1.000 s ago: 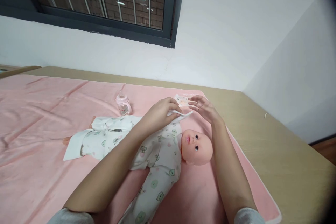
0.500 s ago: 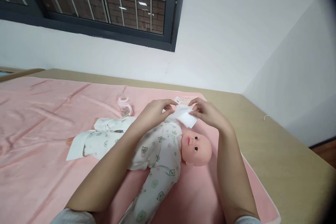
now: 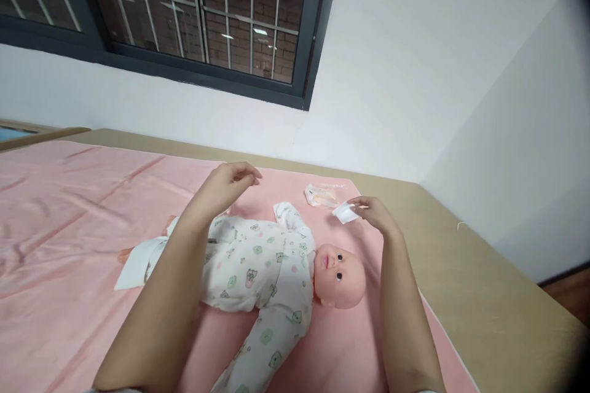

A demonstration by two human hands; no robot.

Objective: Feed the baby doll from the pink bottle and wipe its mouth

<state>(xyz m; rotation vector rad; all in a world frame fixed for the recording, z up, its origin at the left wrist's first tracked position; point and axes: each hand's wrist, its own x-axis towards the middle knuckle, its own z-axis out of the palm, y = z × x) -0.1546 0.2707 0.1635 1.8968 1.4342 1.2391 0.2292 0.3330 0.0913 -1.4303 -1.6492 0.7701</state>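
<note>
One thin white sheet (image 3: 345, 213) is in the right hand (image 3: 375, 212), pinched at its edge by the bent fingers. It sits at the tips of those fingers, on the side toward the left hand (image 3: 230, 184). It sticks out to the left and dips a little toward the person. It looks almost as wide as it is long, so I cannot tell which way is its long way.

The left hand is well apart from the sheet, up above the doll (image 3: 253, 258) on its legs' side. Its fingers are loosely bent and I see nothing in them.

The doll lies on its back on the pink blanket (image 3: 106, 190), in white clothes with little green and pink pictures. Its long way goes from left to right, with its feet at the left and its head at the right. One arm points to the wall (image 3: 391, 73) and the other comes toward the person.

A clear packet (image 3: 319, 195) lies near the sheet, on the wall side and a bit left. Its long way runs mostly left to right. I cannot tell if the sheet touches it.
</note>
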